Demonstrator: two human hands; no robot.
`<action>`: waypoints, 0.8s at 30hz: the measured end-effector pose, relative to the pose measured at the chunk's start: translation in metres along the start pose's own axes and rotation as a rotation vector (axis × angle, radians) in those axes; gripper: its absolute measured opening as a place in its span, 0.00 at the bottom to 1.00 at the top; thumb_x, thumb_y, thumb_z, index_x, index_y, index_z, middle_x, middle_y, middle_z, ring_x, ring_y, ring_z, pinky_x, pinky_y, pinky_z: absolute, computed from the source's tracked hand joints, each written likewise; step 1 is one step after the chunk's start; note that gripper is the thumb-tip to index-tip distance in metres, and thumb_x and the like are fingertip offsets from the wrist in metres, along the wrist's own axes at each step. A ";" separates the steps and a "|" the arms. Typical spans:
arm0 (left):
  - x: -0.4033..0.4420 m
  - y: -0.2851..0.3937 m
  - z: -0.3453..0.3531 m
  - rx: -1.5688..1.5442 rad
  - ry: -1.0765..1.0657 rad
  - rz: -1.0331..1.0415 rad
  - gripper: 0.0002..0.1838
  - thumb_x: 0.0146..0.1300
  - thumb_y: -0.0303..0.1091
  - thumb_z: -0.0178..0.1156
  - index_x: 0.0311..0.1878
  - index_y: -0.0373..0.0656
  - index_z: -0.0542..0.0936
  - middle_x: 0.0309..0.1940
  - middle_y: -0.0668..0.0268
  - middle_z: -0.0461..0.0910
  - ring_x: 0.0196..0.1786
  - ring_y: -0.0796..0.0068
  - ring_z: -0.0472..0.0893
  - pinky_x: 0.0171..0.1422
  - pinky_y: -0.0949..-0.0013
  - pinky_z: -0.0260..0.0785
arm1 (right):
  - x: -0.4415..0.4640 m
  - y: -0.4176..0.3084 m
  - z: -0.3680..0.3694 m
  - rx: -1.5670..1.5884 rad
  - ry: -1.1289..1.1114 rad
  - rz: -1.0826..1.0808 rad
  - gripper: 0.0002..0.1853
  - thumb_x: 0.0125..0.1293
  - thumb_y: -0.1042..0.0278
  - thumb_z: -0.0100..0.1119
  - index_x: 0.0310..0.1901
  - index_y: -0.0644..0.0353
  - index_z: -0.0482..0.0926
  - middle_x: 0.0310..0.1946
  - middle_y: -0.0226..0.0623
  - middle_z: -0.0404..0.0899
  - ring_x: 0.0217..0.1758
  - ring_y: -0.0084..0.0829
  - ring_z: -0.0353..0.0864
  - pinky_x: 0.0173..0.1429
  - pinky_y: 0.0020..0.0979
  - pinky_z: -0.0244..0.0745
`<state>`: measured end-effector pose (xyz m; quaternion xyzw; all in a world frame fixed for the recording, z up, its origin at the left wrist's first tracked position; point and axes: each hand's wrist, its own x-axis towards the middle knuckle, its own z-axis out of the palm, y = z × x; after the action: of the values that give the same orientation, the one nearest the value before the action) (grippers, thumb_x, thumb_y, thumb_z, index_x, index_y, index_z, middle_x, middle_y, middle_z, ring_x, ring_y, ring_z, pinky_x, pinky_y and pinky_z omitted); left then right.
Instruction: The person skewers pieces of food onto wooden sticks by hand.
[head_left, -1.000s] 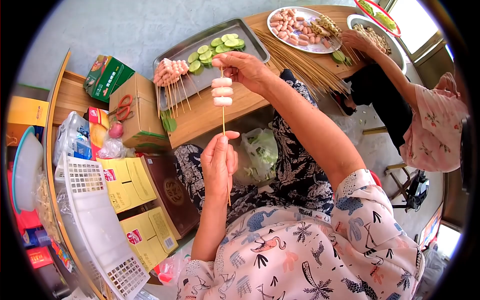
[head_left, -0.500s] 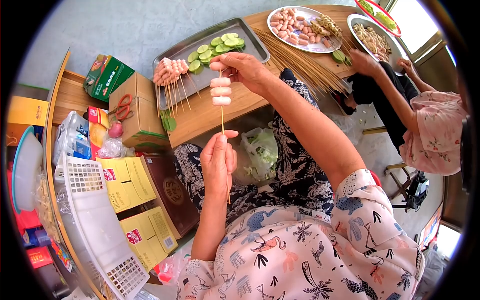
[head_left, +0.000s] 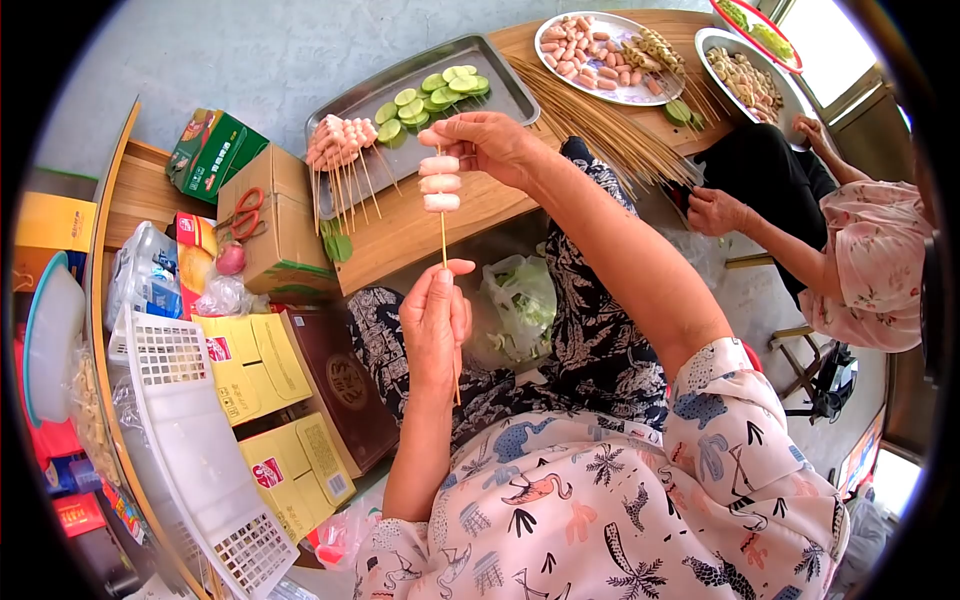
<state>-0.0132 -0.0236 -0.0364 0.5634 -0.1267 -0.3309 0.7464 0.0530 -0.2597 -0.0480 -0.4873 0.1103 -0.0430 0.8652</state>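
Note:
My left hand [head_left: 436,325] is closed around the lower part of a bamboo skewer [head_left: 444,240], which stands nearly upright. Three small pink sausages [head_left: 440,184] sit crosswise on its upper part, one above another. At the skewer's tip, my right hand [head_left: 488,145] pinches another small sausage [head_left: 431,137] between thumb and fingers. Just behind, a metal tray [head_left: 345,112] holds sliced cucumber [head_left: 410,102] and a pile of finished sausage skewers [head_left: 340,143], their sticks jutting over the tray's edge.
Loose bamboo skewers [head_left: 600,135] lie across the wooden table [head_left: 470,215]. Beyond are a plate of sausages [head_left: 585,55] and a metal bowl [head_left: 745,75]. A co-worker [head_left: 870,250] sits at right. Boxes [head_left: 260,365], scissors [head_left: 248,213] and a white plastic basket [head_left: 190,440] stand at left.
The co-worker's nearer hand has moved down from the plate's edge to beside the ends of the loose skewers. My hands and the skewer have hardly shifted.

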 end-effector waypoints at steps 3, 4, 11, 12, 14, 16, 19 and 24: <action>0.000 -0.001 0.001 0.009 0.015 -0.002 0.17 0.75 0.40 0.46 0.49 0.35 0.77 0.11 0.76 0.58 0.13 0.88 0.54 0.16 0.80 0.45 | -0.001 -0.001 0.001 -0.025 0.016 0.023 0.14 0.70 0.61 0.57 0.47 0.64 0.79 0.41 0.31 0.83 0.40 0.23 0.82 0.49 0.26 0.77; 0.001 -0.001 0.001 0.017 0.026 -0.005 0.16 0.75 0.39 0.47 0.49 0.35 0.77 0.11 0.76 0.58 0.13 0.88 0.54 0.16 0.80 0.45 | -0.001 -0.001 0.001 -0.041 0.024 0.035 0.14 0.69 0.61 0.58 0.48 0.64 0.79 0.41 0.31 0.83 0.40 0.23 0.82 0.49 0.26 0.77; 0.003 -0.004 0.000 0.057 0.047 0.008 0.16 0.75 0.39 0.47 0.48 0.35 0.77 0.11 0.77 0.58 0.13 0.89 0.54 0.17 0.80 0.45 | 0.000 0.001 0.001 -0.057 0.024 0.050 0.15 0.69 0.61 0.58 0.48 0.64 0.79 0.41 0.32 0.83 0.41 0.23 0.82 0.49 0.26 0.77; 0.003 -0.004 0.000 0.064 0.047 0.013 0.16 0.75 0.38 0.47 0.48 0.35 0.77 0.11 0.77 0.59 0.13 0.89 0.55 0.17 0.80 0.45 | -0.001 0.001 0.001 -0.060 0.022 0.055 0.15 0.69 0.61 0.58 0.49 0.64 0.79 0.42 0.32 0.82 0.41 0.23 0.82 0.49 0.26 0.77; 0.004 -0.005 -0.001 0.072 0.047 0.017 0.16 0.75 0.38 0.47 0.49 0.35 0.77 0.11 0.78 0.59 0.13 0.89 0.55 0.18 0.80 0.45 | -0.002 0.000 0.001 -0.063 0.020 0.061 0.15 0.69 0.61 0.57 0.49 0.64 0.79 0.42 0.32 0.82 0.41 0.23 0.82 0.48 0.25 0.77; 0.005 -0.006 -0.002 0.074 0.035 0.030 0.16 0.75 0.38 0.47 0.49 0.34 0.77 0.12 0.78 0.59 0.14 0.90 0.55 0.18 0.81 0.46 | -0.002 0.001 0.001 -0.077 0.013 0.062 0.15 0.70 0.60 0.57 0.49 0.64 0.79 0.41 0.33 0.82 0.40 0.23 0.81 0.47 0.24 0.77; 0.006 -0.007 -0.002 0.077 0.036 0.021 0.16 0.75 0.38 0.47 0.49 0.34 0.77 0.12 0.78 0.59 0.14 0.90 0.55 0.18 0.81 0.46 | -0.001 0.001 0.001 -0.070 0.006 0.080 0.15 0.70 0.61 0.57 0.48 0.64 0.79 0.40 0.32 0.82 0.40 0.23 0.81 0.46 0.23 0.76; 0.008 -0.008 -0.003 0.083 0.044 0.025 0.16 0.75 0.38 0.46 0.47 0.35 0.79 0.12 0.77 0.61 0.14 0.89 0.57 0.18 0.80 0.48 | -0.001 0.003 0.000 -0.068 -0.006 0.102 0.14 0.69 0.62 0.57 0.48 0.63 0.80 0.40 0.31 0.82 0.39 0.21 0.80 0.44 0.23 0.75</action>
<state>-0.0087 -0.0275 -0.0456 0.5995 -0.1309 -0.3034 0.7290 0.0519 -0.2582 -0.0502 -0.5102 0.1340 0.0064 0.8495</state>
